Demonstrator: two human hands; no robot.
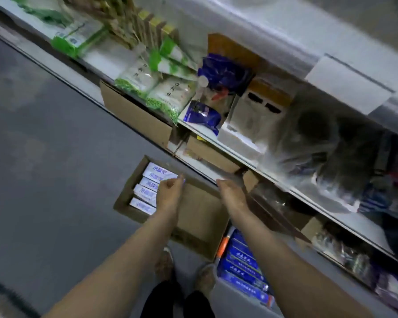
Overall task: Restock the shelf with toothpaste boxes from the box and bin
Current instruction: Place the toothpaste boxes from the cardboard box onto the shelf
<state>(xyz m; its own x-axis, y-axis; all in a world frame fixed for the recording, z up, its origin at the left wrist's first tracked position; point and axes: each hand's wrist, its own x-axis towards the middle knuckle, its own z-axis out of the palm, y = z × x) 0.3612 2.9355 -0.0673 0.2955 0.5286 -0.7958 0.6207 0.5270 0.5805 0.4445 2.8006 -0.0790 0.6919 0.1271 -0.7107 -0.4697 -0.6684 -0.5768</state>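
Fingers (178, 180) of the left hand (169, 195) curl over the end of a white toothpaste box in the cardboard box (200, 216) on the floor; whether they grip it I cannot tell. The right hand (231, 193) stretches flat, fingers together, holding nothing. Nearest, the bin (230, 292) holds about five blue toothpaste boxes (241, 260). Five white toothpaste boxes (147, 191) lie in the cardboard box. Beyond, the shelf (207, 129) carries two green-edged bags (152, 92).
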